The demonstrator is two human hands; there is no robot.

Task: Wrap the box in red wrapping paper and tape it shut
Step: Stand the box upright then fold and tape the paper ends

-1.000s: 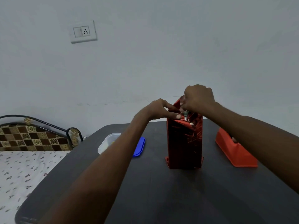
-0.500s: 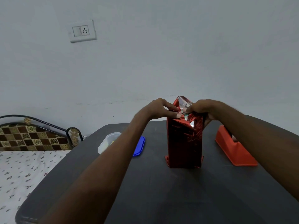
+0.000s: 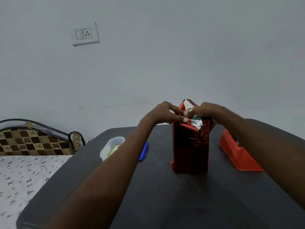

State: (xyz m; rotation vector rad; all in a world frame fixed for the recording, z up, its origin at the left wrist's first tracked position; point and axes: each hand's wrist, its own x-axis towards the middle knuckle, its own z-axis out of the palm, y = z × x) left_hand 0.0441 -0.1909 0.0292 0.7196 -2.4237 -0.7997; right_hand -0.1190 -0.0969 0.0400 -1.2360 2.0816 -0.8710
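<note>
Red foil wrapping paper (image 3: 189,146) atop the upright box stays pinched by my left hand (image 3: 162,113) and right hand (image 3: 203,110); I should crease flaps flat before taping.

Left arm: I see it reaching forward from the lower left, forearm bare, stretched nearly straight up to the wrist.
Left hand (image 3: 162,113): I have it palm down at the top of the wrapped box (image 3: 189,146), fingers curled, thumb and forefinger pinching the folded paper at the near left corner.
Right arm: I see it coming in from the right edge, forearm bare, angled inward towards the left hand.
Right hand (image 3: 204,111): knuckles up, its fingers curled over the top fold and pinching it, fingertips just beside those of the left hand.
Spacing: both hands meet at the box top, nearly touching.
</note>
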